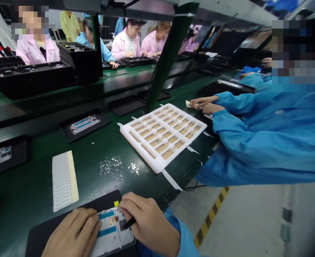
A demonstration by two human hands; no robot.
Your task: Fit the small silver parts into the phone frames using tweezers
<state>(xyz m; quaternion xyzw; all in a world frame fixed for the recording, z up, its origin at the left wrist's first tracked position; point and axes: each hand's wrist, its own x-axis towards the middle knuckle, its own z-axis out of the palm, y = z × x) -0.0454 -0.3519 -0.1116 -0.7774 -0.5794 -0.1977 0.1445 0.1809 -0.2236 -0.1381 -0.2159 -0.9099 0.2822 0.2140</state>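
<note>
A phone frame point(107, 241) with blue strips lies in a black tray point(47, 228) at the bottom of the head view. My left hand point(74, 232) rests over the frame's left side, its bent fingers close together and holding it. My right hand point(149, 223) is at the frame's upper right, closed around a slim black tool point(130, 223) whose exact kind I cannot make out. The tool points at a dark patch on the frame. Beside the right fingertips, a small yellow tab point(116, 203) sticks up at the frame's edge.
A white foam tray point(159, 166) with slots is taped to the green bench point(93, 185). Nearby lie small silver pieces point(111, 167), white bits point(133, 168) and a sheet of strips point(62, 182). Another phone frame point(84, 124) sits further back. A co-worker's blue sleeve point(232, 125) is at right.
</note>
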